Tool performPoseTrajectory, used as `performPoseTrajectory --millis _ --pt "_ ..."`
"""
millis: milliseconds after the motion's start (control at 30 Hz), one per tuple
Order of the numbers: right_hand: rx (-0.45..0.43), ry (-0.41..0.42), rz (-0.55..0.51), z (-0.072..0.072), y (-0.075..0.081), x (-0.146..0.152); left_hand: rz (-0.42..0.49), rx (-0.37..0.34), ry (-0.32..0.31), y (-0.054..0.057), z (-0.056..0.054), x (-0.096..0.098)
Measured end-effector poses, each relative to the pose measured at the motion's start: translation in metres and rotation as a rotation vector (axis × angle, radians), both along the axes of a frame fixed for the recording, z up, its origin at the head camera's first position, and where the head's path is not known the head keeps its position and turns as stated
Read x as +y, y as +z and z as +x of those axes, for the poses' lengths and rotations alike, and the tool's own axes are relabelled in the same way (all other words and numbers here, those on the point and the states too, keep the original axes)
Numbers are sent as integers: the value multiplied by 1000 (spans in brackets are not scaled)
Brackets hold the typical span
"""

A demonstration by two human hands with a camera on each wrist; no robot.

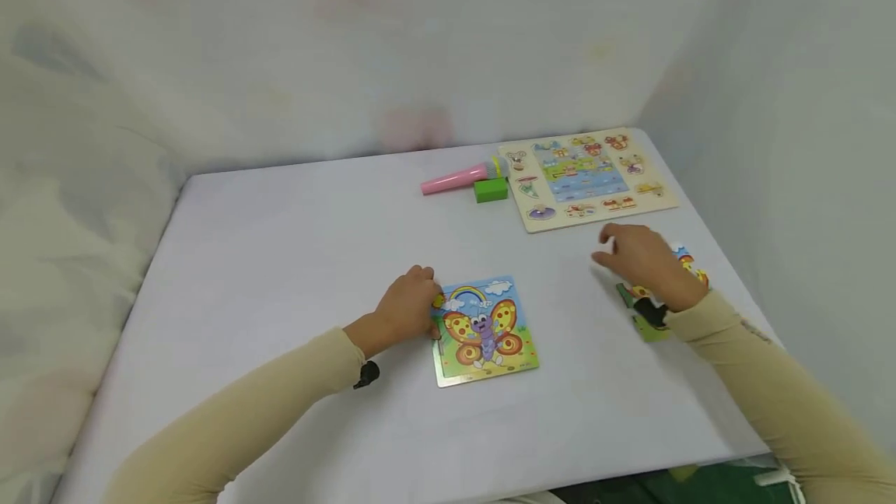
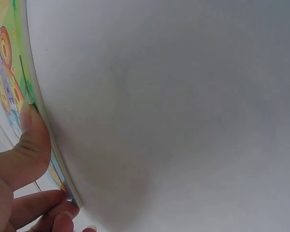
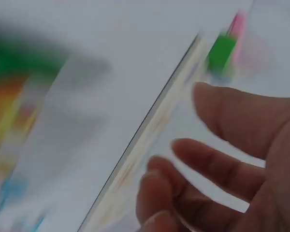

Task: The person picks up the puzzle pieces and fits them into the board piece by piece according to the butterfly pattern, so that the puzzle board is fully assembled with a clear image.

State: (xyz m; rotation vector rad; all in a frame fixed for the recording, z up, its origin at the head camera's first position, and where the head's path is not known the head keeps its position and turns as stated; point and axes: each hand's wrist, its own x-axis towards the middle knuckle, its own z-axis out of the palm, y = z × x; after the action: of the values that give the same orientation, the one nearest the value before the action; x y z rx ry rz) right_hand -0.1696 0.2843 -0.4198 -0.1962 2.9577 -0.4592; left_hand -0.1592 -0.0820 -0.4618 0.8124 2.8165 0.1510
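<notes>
A square butterfly jigsaw puzzle point(image 1: 484, 337) lies at the middle front of the white table. My left hand point(image 1: 409, 306) holds its left edge. In the left wrist view the thumb point(image 2: 36, 137) lies on the puzzle's edge, with the fingertips curled at the corner. My right hand point(image 1: 640, 259) hovers at the right with nothing in its grasp, thumb and fingers apart and loosely bent. Beneath its wrist lie colourful printed pieces point(image 1: 651, 330), partly hidden by the hand and sleeve and blurred in the right wrist view.
At the back right lies a wooden peg puzzle board point(image 1: 581, 177) with small pictures around its border. Beside it are a pink toy microphone point(image 1: 455, 179) and a green block point(image 1: 491, 190). Fabric-covered walls stand behind and at both sides of the table point(image 1: 294, 255).
</notes>
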Motion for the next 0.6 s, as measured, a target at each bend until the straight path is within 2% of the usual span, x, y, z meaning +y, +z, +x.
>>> performPoseTrajectory --millis 100,167,233,333,400,500,600 --pt "-24 -111 36 0 0 57 -1 4 22 2 2 -5" --pt "-44 -190 38 1 -8 89 2 3 31 2 3 -6" --pt "-103 -247 29 3 -16 114 2 1 22 1 3 -4" --pt "-191 -271 12 -2 -29 126 -4 6 10 3 3 -6" --pt "-217 -284 -3 0 -33 128 -9 14 -6 4 2 -3" --pt "-198 -310 -14 -1 -32 126 -8 19 -9 6 1 0" --pt "-110 -303 -21 -4 -27 115 -16 6 6 6 2 0"
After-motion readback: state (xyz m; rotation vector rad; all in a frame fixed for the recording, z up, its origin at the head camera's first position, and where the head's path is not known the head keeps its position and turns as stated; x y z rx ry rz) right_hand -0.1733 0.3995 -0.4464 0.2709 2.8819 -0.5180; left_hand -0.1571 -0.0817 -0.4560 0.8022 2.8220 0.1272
